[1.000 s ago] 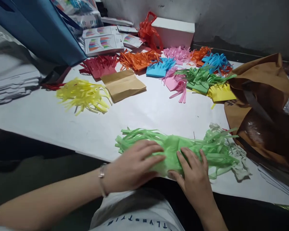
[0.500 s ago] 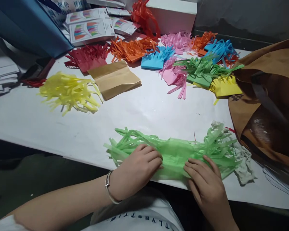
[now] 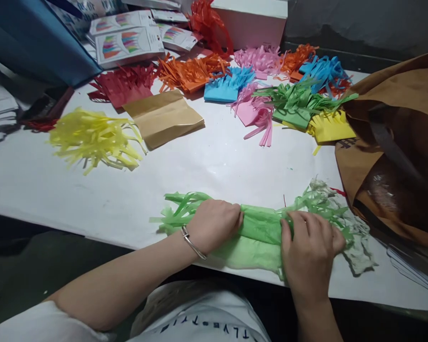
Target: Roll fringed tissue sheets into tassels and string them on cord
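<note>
A thin, translucent green fringed sheet (image 3: pixel 260 225) lies along the table's front edge, with cut strips spreading at both ends. Its far part is folded over, while a paler single layer shows nearer my body. My left hand (image 3: pixel 217 223), a bracelet at its wrist, grips the sheet left of its middle with curled fingers; the fingertips are mostly hidden. On the other side, my right hand (image 3: pixel 308 247) pinches the sheet between thumb and fingers. A crumpled whitish cloth or paper (image 3: pixel 360 244) lies under and beside the right-hand strips.
A yellow fringed bundle (image 3: pixel 96 140) and a brown paper piece (image 3: pixel 164 116) lie at left. Fringed bundles in red, orange, blue, pink and green (image 3: pixel 292 107) line the back, before boxes (image 3: pixel 130 45). A large brown bag (image 3: pixel 395 142) stands at right.
Both hands have closed on the green sheet and moved toward its far edge. That far part is now folded over, exposing a paler layer in front. The view has shifted slightly.
</note>
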{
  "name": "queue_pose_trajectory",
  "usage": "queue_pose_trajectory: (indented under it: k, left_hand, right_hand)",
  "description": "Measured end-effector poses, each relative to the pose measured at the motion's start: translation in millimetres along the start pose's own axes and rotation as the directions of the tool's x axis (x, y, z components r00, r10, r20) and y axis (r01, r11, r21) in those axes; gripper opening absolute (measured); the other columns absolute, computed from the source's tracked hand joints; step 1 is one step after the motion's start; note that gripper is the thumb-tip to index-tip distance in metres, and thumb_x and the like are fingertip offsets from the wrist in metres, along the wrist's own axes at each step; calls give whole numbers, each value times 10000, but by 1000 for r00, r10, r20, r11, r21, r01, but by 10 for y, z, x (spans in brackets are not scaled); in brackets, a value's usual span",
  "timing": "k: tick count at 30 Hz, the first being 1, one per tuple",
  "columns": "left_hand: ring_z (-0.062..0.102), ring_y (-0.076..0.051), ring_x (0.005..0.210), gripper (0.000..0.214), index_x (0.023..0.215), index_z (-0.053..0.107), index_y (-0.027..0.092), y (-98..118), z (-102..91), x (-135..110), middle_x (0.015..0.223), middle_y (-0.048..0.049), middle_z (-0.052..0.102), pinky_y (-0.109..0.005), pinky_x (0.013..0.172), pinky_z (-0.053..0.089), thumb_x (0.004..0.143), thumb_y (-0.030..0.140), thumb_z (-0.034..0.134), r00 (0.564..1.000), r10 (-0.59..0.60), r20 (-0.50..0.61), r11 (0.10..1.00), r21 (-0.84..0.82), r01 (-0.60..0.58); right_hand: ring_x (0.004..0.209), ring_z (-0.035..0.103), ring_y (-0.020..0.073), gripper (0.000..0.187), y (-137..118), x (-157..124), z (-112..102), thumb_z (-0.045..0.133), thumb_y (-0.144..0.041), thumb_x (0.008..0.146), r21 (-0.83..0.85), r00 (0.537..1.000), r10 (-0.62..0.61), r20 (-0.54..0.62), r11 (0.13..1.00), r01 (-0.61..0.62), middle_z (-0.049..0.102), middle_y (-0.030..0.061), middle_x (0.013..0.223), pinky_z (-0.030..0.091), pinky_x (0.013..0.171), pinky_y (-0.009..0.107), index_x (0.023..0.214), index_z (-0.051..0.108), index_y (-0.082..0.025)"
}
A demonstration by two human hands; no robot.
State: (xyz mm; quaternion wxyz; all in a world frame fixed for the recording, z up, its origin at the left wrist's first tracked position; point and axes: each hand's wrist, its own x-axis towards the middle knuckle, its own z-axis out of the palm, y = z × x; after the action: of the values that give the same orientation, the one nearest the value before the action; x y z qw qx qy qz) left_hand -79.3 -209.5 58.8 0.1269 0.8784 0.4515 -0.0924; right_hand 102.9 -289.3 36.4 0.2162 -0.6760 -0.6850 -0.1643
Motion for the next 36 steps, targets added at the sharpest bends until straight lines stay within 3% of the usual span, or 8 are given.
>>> queue_pose_trajectory:
  k: [5,8,12,14,17,22,30,36]
  left_hand:
    - [657,-268,592,384,725,665,118,-6,12,-9,670,-146,694,-342,550,409,980,172,383,999,10,-30,1000,-23,-10]
    - [646,-277,674,273,803,649,123,2,24,-70,725,-126,681,-381,628,457,970,227,460,991,2,-135,999,-44,-8]
    - [563,-326,1103,238,1106,614,164,32,88,-213,1171,-136,652,-561,1002,373,920,311,627,848,197,-491,972,-14,-233]
    - [542,-274,1129,100,1037,624,196,32,153,-269,1163,-79,662,-558,1090,277,949,192,576,794,314,-521,936,33,-349]
    - [570,-202,990,168,903,622,195,-14,253,-317,936,-23,684,-502,1094,273,969,89,510,777,387,-497,906,46,-421]
    - [564,-194,946,156,906,629,192,-134,325,-394,864,-14,673,-475,1064,278,982,113,517,791,384,-476,902,8,-432]
    - [535,-227,827,271,790,612,154,-62,265,-301,858,-65,645,-449,863,344,1008,197,456,913,92,-398,996,21,-91]
    - [546,-235,772,302,694,620,156,-57,192,-158,767,-67,621,-445,800,354,969,228,518,939,52,-340,999,22,-47]
  right_hand:
    - [1006,637,239,158,4,-135,-17,614,-131,934,310,936,-344,74,900,306,728,80,1032,398,1006,428,1083,664,-144]
    - [986,641,232,198,7,-201,58,553,-82,943,318,921,-379,92,887,333,734,83,1030,389,1020,430,1099,664,-131]
    - [907,653,203,153,-37,-159,57,550,-88,951,353,949,-314,40,893,280,726,83,940,407,977,413,1048,661,-128]
    - [928,649,211,151,-73,-136,30,559,-100,949,382,949,-313,29,881,279,720,94,961,406,971,418,1066,654,-115]
    - [992,630,231,200,-87,-165,24,516,-108,968,372,925,-371,84,873,317,716,98,1031,375,1005,440,1121,644,-119]
    - [990,607,223,205,14,-256,32,461,-101,992,384,930,-350,110,878,285,706,77,1007,347,1016,440,1072,643,-154]
    - [741,531,213,324,-41,-57,76,402,-256,1037,155,950,-146,276,982,106,577,23,708,327,826,400,751,545,-206]
    - [729,560,228,333,-29,84,107,450,-322,1024,13,956,-84,281,996,84,600,28,690,319,764,386,725,543,-210]
